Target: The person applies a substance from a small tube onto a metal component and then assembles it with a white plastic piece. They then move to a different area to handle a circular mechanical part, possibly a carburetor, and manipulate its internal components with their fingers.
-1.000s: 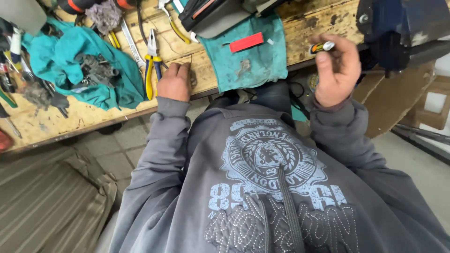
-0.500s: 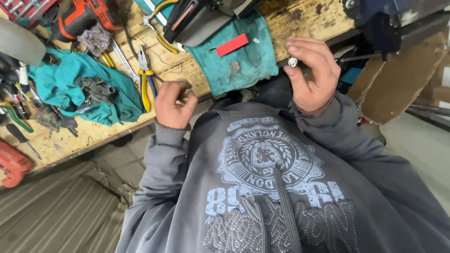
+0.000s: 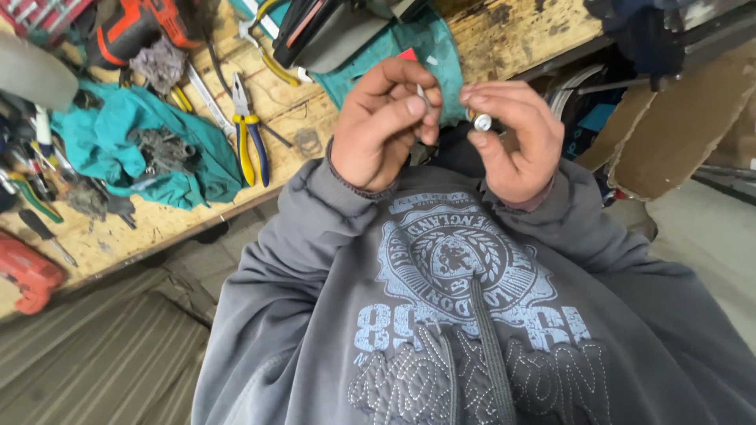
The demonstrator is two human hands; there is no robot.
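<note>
Your right hand (image 3: 508,142) pinches a small silver cylinder (image 3: 482,122); at its 9 o'clock, your left hand (image 3: 386,126) grips a thin metal pin (image 3: 423,96) above the tabletop (image 3: 504,35).

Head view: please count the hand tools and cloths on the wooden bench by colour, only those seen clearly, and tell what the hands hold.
Teal cloths: 2, one at left, one behind the hands
Blue-and-yellow pliers: 1
Red-orange power tools: 2, top, lower left
Small silver parts: 2, one in the left hand, one in the right hand
Total: 7
</note>
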